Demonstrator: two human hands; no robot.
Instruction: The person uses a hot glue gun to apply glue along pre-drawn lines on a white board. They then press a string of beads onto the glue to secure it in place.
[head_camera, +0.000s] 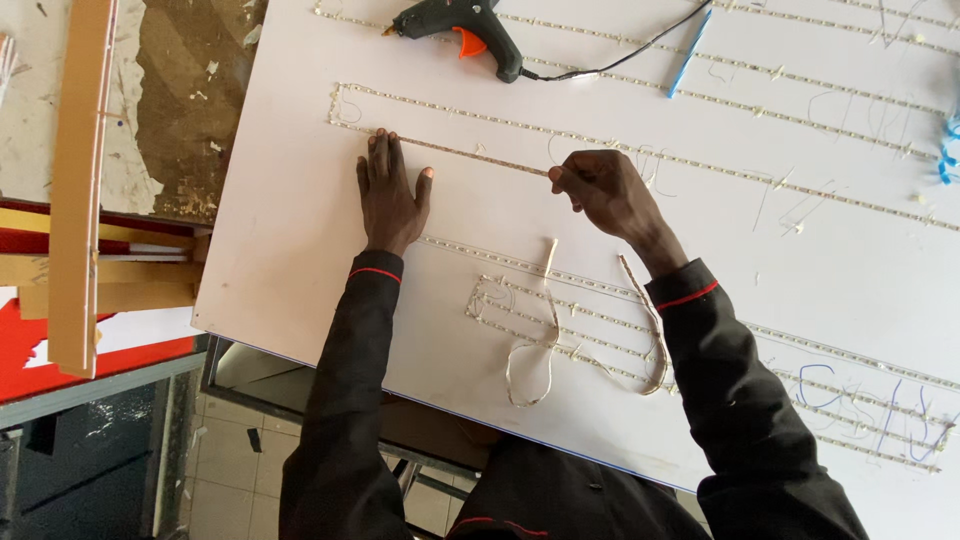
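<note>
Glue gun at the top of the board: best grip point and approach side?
Take the glue gun by its black handle, the leg angling down-right toward the cord. It lies flat on the white board, nozzle pointing left and orange trigger facing down, so come from above on the near side, clear of nozzle and cord.

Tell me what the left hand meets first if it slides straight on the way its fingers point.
The left hand already touches the strip segment; just beyond lies another LED strip run, then likely the glue gun.
</note>
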